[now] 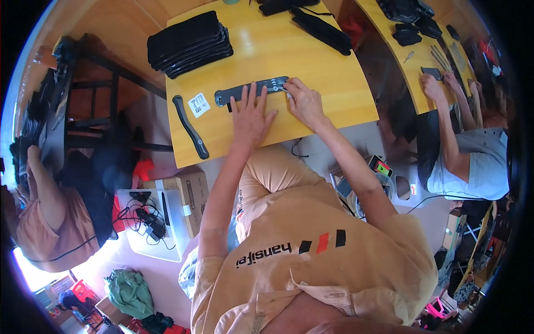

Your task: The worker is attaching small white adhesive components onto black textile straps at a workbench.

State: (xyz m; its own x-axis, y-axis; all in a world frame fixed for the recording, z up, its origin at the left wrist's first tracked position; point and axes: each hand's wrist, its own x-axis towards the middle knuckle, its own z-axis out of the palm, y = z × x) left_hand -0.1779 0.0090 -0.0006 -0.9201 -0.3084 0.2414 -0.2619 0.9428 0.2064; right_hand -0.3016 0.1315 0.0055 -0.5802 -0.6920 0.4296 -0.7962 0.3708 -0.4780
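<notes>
Both hands were down on the yellow worktop (311,119). The left hand (250,114) lay flat and open, fingers spread, pressing on the middle of a long dark strip (245,91) that ran crosswise near the worktop's centre. The right hand (303,101) sat at the strip's right end, fingers curled down onto it, pinching at the grey end piece (275,84); whether it gripped or only pressed could not be told.

Just left of the strip's free end lay a small white square label (198,104) with dark print, tilted, flat on the wood. Beside that, nearer the left edge, a second dark strip (189,127) lay lengthwise, curved, well clear of both hands.

Further back on the left stood a stack of black flat pieces (189,43), neatly piled. At the far edge, another bundle of black strips (321,29) lay slanted.

Off the worktop, on the floor to the left, sat a brown cardboard box (192,195), and against it a white open tray (129,236) holding black cables and plugs in a tangle.

On the right, another person's hands (436,86) worked at a neighbouring yellow worktop (411,69) with black parts (409,19) heaped at its far end.
</notes>
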